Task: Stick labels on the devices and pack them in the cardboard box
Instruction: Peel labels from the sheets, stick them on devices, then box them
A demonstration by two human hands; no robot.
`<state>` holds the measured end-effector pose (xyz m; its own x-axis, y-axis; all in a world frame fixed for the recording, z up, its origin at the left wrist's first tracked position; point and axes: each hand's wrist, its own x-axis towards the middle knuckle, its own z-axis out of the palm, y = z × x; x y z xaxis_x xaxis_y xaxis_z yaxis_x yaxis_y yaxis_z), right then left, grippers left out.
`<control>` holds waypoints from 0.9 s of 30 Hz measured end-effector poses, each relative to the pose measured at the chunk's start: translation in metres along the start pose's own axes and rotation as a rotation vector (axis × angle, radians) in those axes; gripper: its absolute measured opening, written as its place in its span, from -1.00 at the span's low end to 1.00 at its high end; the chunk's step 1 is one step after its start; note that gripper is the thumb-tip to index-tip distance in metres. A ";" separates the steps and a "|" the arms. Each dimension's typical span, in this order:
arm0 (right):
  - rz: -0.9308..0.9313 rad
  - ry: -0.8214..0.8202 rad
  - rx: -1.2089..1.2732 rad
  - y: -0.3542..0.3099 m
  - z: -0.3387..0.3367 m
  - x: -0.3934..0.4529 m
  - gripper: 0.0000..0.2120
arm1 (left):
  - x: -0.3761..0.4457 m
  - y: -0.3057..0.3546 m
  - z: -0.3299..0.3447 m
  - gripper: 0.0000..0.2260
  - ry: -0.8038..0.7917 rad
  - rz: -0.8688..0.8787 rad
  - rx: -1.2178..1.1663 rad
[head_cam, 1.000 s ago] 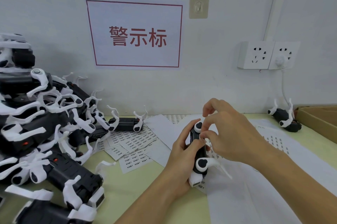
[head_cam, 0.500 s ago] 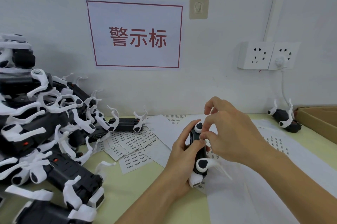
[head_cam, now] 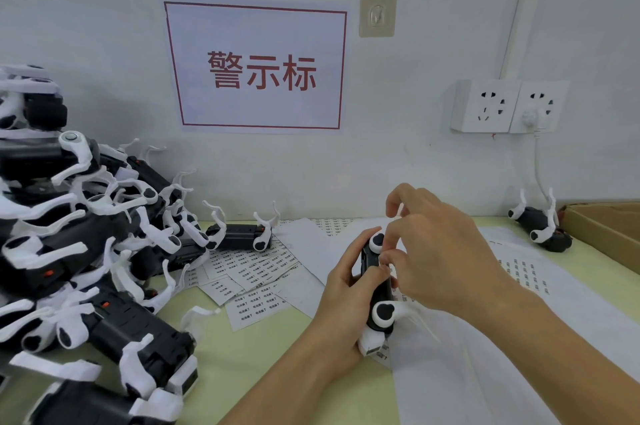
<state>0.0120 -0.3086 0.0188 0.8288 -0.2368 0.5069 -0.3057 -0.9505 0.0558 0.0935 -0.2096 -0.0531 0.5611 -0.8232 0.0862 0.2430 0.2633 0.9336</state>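
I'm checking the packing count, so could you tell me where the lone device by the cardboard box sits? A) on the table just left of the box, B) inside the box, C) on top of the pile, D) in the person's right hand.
A: the lone device lies on the table, beside the cardboard box, outside its wall.

Two bare forearms, sleeveless, no rings or watch
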 end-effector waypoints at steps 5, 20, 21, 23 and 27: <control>-0.002 -0.019 -0.049 -0.001 0.000 0.000 -0.90 | 0.000 0.001 0.000 -0.56 0.004 0.007 0.007; -0.015 -0.008 -0.142 -0.008 -0.004 -0.001 -0.93 | -0.002 0.003 0.002 -0.58 0.017 -0.003 -0.006; -0.018 -0.006 -0.135 -0.007 -0.004 -0.001 -0.92 | -0.002 0.003 0.002 -0.58 0.020 -0.007 -0.008; -0.023 -0.017 -0.130 -0.003 -0.002 0.000 -0.91 | -0.001 0.003 0.001 -0.56 0.023 -0.015 -0.006; -0.039 -0.057 -0.099 0.007 -0.002 0.001 -0.89 | -0.002 0.002 0.000 -0.55 0.010 -0.028 0.001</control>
<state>0.0101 -0.3153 0.0217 0.8656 -0.2138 0.4528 -0.3153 -0.9352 0.1611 0.0925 -0.2072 -0.0514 0.5620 -0.8252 0.0561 0.2582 0.2394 0.9360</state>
